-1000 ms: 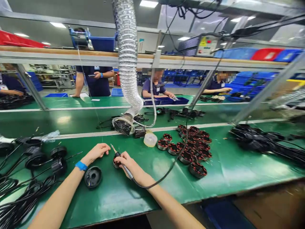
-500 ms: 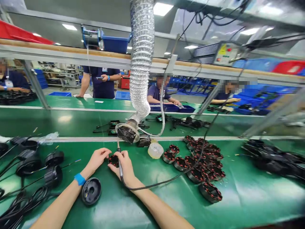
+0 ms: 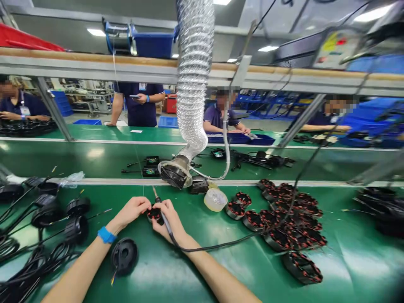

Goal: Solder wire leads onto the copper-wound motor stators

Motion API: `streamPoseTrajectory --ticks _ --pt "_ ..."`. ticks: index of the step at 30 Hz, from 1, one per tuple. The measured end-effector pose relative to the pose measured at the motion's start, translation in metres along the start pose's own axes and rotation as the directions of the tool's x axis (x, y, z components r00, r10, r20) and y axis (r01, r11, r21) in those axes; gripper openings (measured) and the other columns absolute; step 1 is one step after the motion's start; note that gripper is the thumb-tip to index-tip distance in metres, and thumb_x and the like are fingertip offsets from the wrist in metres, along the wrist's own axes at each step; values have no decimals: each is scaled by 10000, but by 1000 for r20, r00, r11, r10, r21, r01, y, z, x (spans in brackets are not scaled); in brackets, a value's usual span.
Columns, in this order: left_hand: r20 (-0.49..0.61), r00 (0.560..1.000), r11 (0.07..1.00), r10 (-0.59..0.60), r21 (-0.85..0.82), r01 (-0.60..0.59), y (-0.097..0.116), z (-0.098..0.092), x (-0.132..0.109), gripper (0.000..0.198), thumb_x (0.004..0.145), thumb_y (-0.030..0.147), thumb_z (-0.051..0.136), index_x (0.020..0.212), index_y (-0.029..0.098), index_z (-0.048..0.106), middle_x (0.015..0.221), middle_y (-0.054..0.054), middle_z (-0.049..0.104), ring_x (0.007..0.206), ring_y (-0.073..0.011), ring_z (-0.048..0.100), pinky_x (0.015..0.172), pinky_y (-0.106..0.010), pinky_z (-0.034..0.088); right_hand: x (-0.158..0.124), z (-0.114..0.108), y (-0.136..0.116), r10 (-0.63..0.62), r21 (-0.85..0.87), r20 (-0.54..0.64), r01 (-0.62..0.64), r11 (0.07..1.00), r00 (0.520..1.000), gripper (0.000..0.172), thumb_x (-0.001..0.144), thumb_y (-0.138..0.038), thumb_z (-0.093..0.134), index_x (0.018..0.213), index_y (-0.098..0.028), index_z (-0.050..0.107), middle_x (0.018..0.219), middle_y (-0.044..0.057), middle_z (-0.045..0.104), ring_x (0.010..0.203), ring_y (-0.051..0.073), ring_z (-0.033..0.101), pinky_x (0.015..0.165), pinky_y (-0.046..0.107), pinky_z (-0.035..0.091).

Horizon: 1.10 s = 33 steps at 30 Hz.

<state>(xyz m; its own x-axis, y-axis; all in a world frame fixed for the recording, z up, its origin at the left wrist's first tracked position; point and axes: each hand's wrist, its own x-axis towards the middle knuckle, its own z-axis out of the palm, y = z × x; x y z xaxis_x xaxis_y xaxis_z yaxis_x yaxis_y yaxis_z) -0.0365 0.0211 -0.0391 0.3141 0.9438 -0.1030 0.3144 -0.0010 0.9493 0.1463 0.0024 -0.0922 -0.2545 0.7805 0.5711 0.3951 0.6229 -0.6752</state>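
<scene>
My right hand [image 3: 170, 221] is closed around a soldering iron [image 3: 164, 219], its tip pointing up and away. The thumb of that hand also rests against a small black-and-red wound stator ring [image 3: 154, 213] on the green bench. At the ring's left rim, my left hand [image 3: 134, 212] has thumb and finger pinched together; whatever is between them is too small to make out. A blue band [image 3: 106, 235] circles the left wrist. Nearer to me, beside the left forearm, lies a round black housing [image 3: 124, 256] with coloured wire ends showing.
Several stator rings [image 3: 303, 267] cluster to the right, with the iron's cable passing over them. A fume duct [image 3: 194, 84] hangs ahead, near a translucent round tub [image 3: 215, 199]. Black corded housings [image 3: 75, 229] crowd the left. Co-workers [image 3: 142, 103] are across the bench.
The view has swung slightly, shifting the scene mostly rightward. My left fingertips have come in to the stator ring's rim. The round black housing lies differently, now showing coloured wires.
</scene>
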Motion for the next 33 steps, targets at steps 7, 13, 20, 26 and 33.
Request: streamPoseTrajectory --ticks 7,13,20,26,33 --pt "-143 988 982 66 183 -39 -22 -18 1 514 860 556 458 992 129 712 555 31 458 555 -137 412 568 -247 314 -2 0 5 23 74 24 -24 997 999 449 716 -118 665 1131 -263 573 1009 28 483 929 172 585 845 302 512" --pt "122 992 956 15 289 -50 -17 -31 -12 403 819 509 542 725 151 700 613 -10 561 594 -144 463 575 -245 330 -1 0 2 39 46 27 -40 998 999 440 735 -173 732 1137 -269 583 1016 22 504 921 167 595 857 308 516" --pt "189 978 975 -89 -186 124 -2 -8 -20 431 751 542 640 821 118 677 638 8 553 411 -37 201 438 -247 105 1 -2 5 38 115 61 -45 992 997 399 756 -146 698 1117 -266 577 1030 26 493 962 173 581 875 316 506" --pt "-81 993 994 -80 -76 74 -12 -10 -13 486 825 586 535 761 126 679 599 -15 581 419 -72 299 436 -241 188 0 -2 4 54 133 50 -61 989 997 436 744 -132 705 1134 -273 568 1033 28 504 950 177 584 871 327 509" --pt "-101 983 951 154 284 -120 -33 -3 -1 288 826 392 535 855 170 716 927 -79 708 875 -223 612 775 -300 436 2 -1 3 65 130 28 -68 989 997 439 726 -152 737 1120 -268 580 1016 26 509 928 177 596 854 318 514"
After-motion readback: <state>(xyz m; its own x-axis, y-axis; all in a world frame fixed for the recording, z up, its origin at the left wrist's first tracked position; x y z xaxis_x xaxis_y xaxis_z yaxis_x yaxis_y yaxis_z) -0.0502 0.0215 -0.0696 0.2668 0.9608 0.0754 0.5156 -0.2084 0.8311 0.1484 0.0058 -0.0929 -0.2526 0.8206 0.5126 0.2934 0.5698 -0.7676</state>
